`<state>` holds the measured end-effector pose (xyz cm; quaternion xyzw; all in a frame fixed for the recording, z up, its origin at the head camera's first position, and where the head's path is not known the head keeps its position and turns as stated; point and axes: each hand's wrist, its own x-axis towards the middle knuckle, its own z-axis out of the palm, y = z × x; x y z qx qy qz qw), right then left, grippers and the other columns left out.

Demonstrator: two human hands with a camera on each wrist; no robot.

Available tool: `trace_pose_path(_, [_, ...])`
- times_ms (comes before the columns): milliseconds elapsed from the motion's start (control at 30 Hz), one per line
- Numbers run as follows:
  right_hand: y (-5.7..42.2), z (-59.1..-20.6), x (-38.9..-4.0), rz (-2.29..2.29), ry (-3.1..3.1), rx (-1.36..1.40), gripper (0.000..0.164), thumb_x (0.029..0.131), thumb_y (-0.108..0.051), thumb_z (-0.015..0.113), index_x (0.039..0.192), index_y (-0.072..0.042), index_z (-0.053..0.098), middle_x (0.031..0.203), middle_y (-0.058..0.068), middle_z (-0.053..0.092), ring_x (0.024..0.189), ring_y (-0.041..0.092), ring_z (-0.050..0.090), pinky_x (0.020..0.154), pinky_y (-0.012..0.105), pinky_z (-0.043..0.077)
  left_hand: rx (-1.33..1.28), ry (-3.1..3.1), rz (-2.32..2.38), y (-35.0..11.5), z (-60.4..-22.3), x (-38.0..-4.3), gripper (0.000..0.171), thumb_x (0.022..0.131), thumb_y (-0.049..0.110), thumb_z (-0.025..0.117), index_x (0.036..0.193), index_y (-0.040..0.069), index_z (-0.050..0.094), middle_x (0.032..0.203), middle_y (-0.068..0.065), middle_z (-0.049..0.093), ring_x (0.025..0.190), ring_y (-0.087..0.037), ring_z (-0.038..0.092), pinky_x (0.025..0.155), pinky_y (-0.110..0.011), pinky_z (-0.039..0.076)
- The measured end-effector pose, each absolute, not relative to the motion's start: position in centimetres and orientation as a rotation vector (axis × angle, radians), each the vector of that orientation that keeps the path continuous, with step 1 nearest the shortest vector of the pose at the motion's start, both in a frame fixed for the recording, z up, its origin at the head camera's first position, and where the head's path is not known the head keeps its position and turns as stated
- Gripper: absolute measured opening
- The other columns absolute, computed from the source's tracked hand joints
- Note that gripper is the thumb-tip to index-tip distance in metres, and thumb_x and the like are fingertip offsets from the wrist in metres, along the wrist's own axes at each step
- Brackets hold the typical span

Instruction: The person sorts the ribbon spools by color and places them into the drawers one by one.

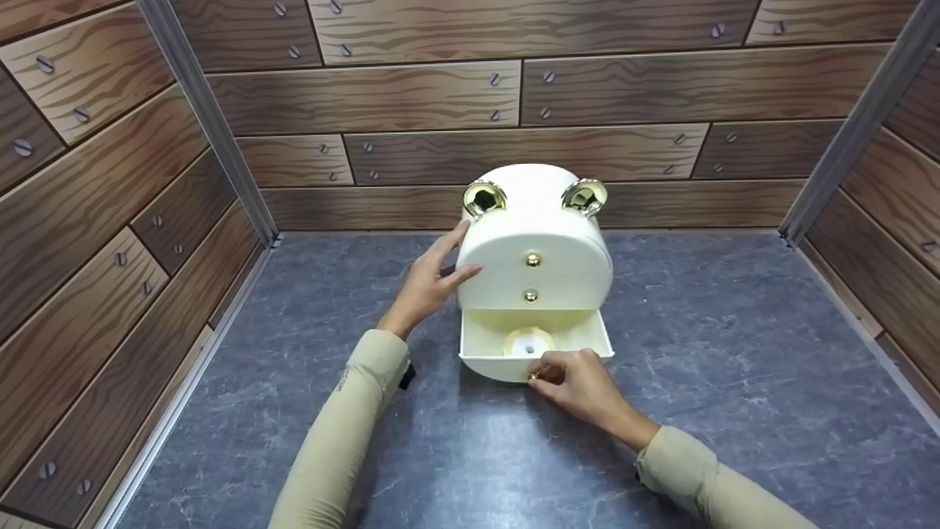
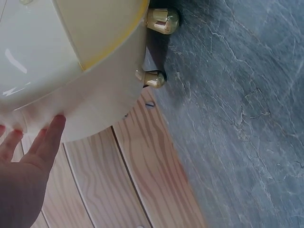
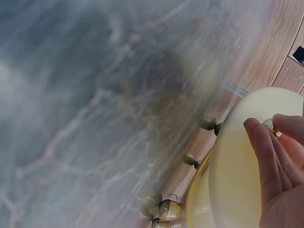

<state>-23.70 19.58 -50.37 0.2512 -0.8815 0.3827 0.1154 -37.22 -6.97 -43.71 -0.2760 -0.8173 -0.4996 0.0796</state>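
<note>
A white rounded drawer box [image 1: 534, 220] with two gold ear-shaped ornaments [image 1: 485, 197] on top stands on the grey marbled surface. Its bottom drawer [image 1: 477, 330] is pulled out, and a round white disc with a pale yellow rim [image 1: 530, 343] lies inside. My right hand [image 1: 584, 386] pinches the gold knob [image 3: 269, 124] on that drawer's front between thumb and fingers. With fingers spread, my left hand [image 1: 429, 279] rests against the left side of the box; in the left wrist view its fingertips [image 2: 58, 121] touch the white shell. Two more gold knobs [image 1: 532, 259] sit on the closed upper front.
Short gold feet [image 2: 162, 21] hold the box off the marbled surface [image 1: 330, 308]. Wood-plank-patterned walls [image 1: 440, 95] enclose the area at the back and both sides, with grey metal strips [image 1: 213, 125] in the corners.
</note>
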Motion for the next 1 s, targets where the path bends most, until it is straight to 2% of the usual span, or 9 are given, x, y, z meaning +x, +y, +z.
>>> trace_pose_path(433, [19.6,-50.6,-24.7,1.149,-2.587,0.725,0.012,0.081,-0.002,0.085,0.089,-0.01,0.08,0.081,0.004,0.079,0.069,0.014,0.075,0.064,0.023,0.061,-0.832,-2.406,-1.531,-7.0,-44.2,-37.3,0.075,0.097,0.032,0.073,0.162,0.02,0.038,0.166,0.001,0.038,0.148,-0.023,0.045,0.108,-0.035,0.053])
trace_pose_path(700, [19.7,-50.3,-25.7,1.193,-2.597,0.718,0.012,0.082,-0.002,0.084,0.091,-0.008,0.081,0.084,0.006,0.08,0.072,0.017,0.076,0.067,0.022,0.061,-0.82,-2.409,-1.524,-7.0,-44.0,-37.3,0.073,0.097,0.034,0.074,0.161,0.026,0.04,0.167,0.004,0.038,0.149,-0.021,0.043,0.109,-0.037,0.052])
trace_pose_path(1000, [19.5,-49.8,-26.6,1.164,-2.595,0.714,0.012,0.081,0.0,0.083,0.091,-0.007,0.081,0.085,0.007,0.08,0.072,0.017,0.076,0.067,0.024,0.062,-0.835,-2.402,-1.524,-7.0,-43.8,-37.2,0.076,0.097,0.037,0.073,0.162,0.027,0.037,0.168,0.004,0.035,0.151,-0.021,0.04,0.11,-0.037,0.052])
